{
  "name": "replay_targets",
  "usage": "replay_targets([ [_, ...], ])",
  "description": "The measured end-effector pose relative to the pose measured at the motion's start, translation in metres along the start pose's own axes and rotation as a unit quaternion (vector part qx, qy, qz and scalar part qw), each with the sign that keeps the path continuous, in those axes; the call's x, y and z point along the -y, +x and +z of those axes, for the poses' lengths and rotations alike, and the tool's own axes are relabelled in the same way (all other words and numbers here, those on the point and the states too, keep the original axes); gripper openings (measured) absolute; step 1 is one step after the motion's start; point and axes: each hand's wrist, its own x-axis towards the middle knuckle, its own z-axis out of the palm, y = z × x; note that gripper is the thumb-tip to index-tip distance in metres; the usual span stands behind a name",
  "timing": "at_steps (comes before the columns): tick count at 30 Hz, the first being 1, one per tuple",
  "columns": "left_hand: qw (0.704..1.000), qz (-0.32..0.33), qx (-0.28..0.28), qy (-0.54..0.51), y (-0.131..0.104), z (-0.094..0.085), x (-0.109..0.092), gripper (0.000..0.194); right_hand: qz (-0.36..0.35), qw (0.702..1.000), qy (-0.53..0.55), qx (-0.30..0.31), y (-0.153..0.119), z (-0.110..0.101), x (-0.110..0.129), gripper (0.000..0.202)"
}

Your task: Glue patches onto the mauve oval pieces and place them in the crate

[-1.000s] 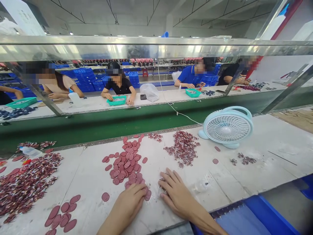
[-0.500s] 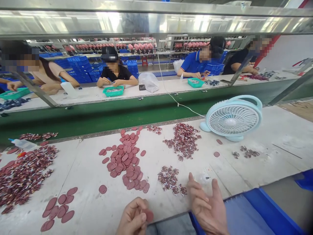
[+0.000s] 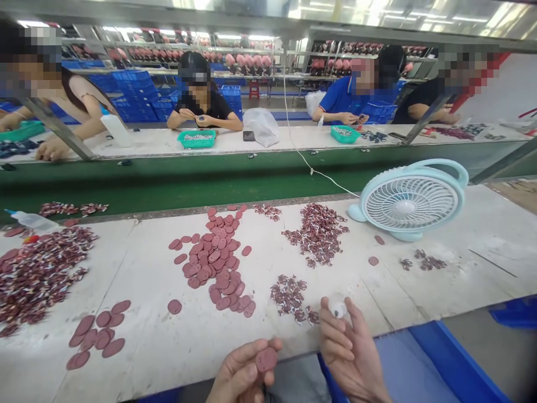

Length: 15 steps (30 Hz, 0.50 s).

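Between the thumb and fingers of my left hand [image 3: 241, 372] is a maroon oval disc [image 3: 265, 360], its flat face turned up toward me. My right hand [image 3: 352, 352], palm up at the table edge, has its thumb and index finger on either side of a small translucent white bottle [image 3: 337, 307] seen end-on. Just beyond my hands lies a small cluster of brown-and-white parts [image 3: 288, 294]. A heap of similar maroon discs [image 3: 216, 254] spreads over the middle of the table, with one loose disc [image 3: 174, 307] to its left.
A light-blue fan [image 3: 409, 204] stands at the back right, its white cord running upward. Larger piles of small parts lie at the left [image 3: 50, 274] and back [image 3: 321, 232]. A squeeze bottle [image 3: 36, 222] lies far left. Several co-workers sit across the green channel [image 3: 188, 182].
The bottle that stood behind my right hand is now between its thumb and index finger. My left hand has turned the disc so more of its face shows. The view has tilted slightly.
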Motion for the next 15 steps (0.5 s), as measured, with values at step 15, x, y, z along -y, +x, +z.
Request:
replay_targets([
  [15, 0.995, -0.056, -0.03, -0.082, -0.005, 0.033, 0.025, 0.035, -0.355, 0.764, -0.537, -0.043, -0.046, -0.009, -0.076, 0.029],
])
